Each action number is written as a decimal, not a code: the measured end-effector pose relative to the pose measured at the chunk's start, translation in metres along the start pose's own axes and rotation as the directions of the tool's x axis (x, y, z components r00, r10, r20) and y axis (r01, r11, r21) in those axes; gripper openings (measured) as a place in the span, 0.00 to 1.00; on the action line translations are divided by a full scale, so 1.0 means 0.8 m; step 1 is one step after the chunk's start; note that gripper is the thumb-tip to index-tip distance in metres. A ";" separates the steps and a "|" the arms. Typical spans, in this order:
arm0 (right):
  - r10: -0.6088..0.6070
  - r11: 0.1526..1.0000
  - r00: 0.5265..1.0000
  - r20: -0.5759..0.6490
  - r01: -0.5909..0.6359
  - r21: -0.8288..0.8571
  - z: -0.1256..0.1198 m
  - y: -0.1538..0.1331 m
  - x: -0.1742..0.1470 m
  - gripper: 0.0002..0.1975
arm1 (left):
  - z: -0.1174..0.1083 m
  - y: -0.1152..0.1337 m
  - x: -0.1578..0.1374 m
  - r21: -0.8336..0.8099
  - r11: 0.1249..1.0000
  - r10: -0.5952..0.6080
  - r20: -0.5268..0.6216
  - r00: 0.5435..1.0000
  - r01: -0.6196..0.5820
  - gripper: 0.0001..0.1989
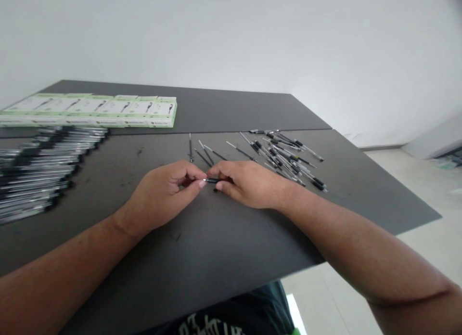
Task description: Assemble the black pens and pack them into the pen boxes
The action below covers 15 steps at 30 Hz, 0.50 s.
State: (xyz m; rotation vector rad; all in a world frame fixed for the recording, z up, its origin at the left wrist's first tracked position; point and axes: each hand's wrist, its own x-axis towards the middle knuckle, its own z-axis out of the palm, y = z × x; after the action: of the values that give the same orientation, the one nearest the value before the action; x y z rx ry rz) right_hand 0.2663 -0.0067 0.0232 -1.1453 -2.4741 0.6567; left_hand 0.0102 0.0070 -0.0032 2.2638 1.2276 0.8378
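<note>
Both the left hand and right hand pinch one small pen part, which could slip if the fingertips loosen and roll among the loose pens.

Your body, as seen from the head camera: bare arms, dark printed top.

Your left hand and right hand are bare: no gloves, rings, watch or wristbands show. Both forearms are uncovered up to the frame edge, with no sleeve in view. At the bottom edge you wear a dark teal-black garment with pale printed lettering, cut off and unreadable, and a small bright green patch beside it.
</note>
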 end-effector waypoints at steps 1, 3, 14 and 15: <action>0.005 1.000 1.000 -0.012 -0.005 -0.004 0.000 0.000 0.000 0.16 | -0.001 0.001 0.000 -0.001 1.000 0.003 0.005 1.000 -0.003 0.11; 0.016 1.000 1.000 -0.008 -0.016 0.003 0.001 0.002 -0.001 0.17 | -0.002 0.002 0.000 0.000 1.000 0.014 0.028 1.000 -0.014 0.10; 0.162 0.987 0.975 -0.152 -0.157 0.041 -0.029 0.016 -0.005 0.17 | 0.013 -0.012 -0.001 -0.264 0.964 0.015 -0.039 0.999 -0.025 0.27; 0.202 0.979 0.956 -0.212 -0.198 0.038 -0.038 0.021 -0.006 0.18 | 0.013 -0.013 0.000 -0.255 0.967 0.011 -0.057 0.998 -0.025 0.27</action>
State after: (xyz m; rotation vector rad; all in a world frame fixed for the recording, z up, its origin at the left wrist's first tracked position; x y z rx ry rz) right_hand 0.2943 0.0071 0.0390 -1.3951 -2.1879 0.5716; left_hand 0.0108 0.0115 -0.0172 2.0598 1.0559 1.0094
